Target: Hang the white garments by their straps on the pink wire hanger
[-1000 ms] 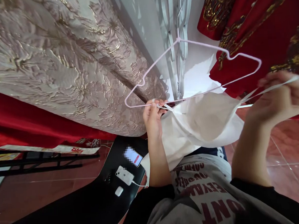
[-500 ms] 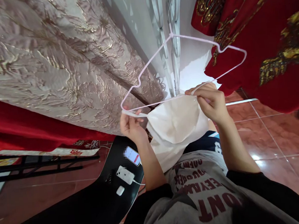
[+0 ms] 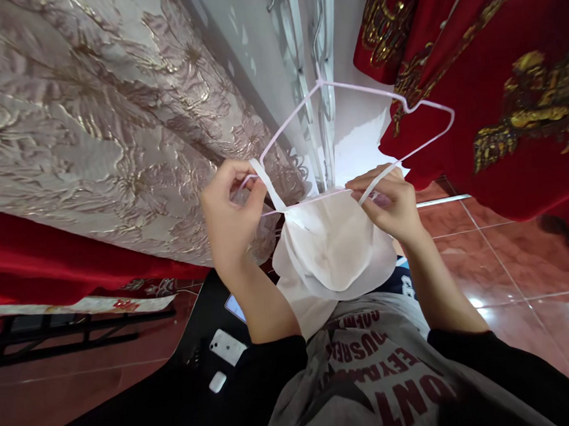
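A thin pale-pink clothes hanger [image 3: 363, 89] is held up in front of me, its metal hook pointing away. Along its bottom bar lies the top edge of a cream-white garment [image 3: 338, 241], which drapes down over my lap. At the hanger's left corner, my left hand [image 3: 232, 210] is closed on a white strap [image 3: 269, 186] of the garment, its fingers curled around the hanger end. My right hand [image 3: 387, 201] pinches the garment's top edge near the right strap [image 3: 380, 174], by the bottom bar. That strap runs up towards the right part of the hanger.
Beige floral brocade fabric [image 3: 131, 140] hangs at left, and red fabric with gold embroidery [image 3: 517, 109] at right. Behind the hanger stand white metal bars [image 3: 302, 60]. A black bench [image 3: 180, 392] carries a white phone [image 3: 228, 347], a small white case [image 3: 218, 382] and another phone.
My left hand has risen and closed around the hanger's left end, pulling the strap up over it. The hanger has shifted slightly left. My right hand keeps its pinch.
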`<action>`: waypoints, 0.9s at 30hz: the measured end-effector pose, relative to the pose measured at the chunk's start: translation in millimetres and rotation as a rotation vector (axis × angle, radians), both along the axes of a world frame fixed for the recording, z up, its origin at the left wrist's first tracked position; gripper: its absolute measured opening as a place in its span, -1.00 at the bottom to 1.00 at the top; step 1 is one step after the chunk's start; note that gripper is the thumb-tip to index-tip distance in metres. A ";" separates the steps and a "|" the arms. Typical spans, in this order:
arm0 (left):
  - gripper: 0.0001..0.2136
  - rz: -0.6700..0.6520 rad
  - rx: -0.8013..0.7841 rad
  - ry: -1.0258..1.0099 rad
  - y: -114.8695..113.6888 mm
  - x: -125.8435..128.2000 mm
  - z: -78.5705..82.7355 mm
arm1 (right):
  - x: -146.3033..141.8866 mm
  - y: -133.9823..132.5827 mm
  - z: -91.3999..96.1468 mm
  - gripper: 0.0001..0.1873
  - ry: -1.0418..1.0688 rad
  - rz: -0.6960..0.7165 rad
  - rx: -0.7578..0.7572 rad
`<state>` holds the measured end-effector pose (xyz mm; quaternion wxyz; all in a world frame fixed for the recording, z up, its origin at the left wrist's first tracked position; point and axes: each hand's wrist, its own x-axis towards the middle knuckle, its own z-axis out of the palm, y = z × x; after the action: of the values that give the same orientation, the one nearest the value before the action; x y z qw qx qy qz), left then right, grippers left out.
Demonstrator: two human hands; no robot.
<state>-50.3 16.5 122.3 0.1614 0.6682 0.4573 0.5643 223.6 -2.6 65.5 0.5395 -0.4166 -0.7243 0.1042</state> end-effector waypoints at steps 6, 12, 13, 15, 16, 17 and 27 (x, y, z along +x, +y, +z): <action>-0.82 0.088 -0.091 -0.436 11.6 3.6 -37.1 | 10.4 1.8 -4.6 -0.82 -0.075 0.007 -0.023; -0.60 0.112 -0.168 -1.002 2.8 38.9 -101.0 | 1.9 -1.5 -5.6 -0.71 -0.092 0.026 0.015; -0.59 0.084 -0.182 -0.986 0.6 45.2 -104.2 | 2.1 -2.3 -5.2 -0.71 -0.083 0.022 0.021; -0.59 0.063 -0.173 -0.961 -2.0 53.1 -104.1 | 9.9 -2.6 -5.1 -0.72 -0.001 -0.034 0.041; -0.59 0.074 -0.154 -0.963 -2.4 54.2 -101.7 | 17.9 -1.8 -5.4 -0.73 0.078 -0.092 0.066; -0.58 0.091 -0.131 -0.970 -2.4 53.5 -98.6 | 28.4 0.0 -5.9 -0.73 0.168 -0.168 0.103; -0.53 0.096 -0.136 -1.005 -4.0 37.2 -87.8 | 89.4 23.1 64.1 -0.83 -0.088 -0.313 -0.021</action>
<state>-13.1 12.6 34.5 0.3783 0.2803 0.3890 0.7918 313.0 20.5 129.6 0.5126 -0.5340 -0.6723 0.0082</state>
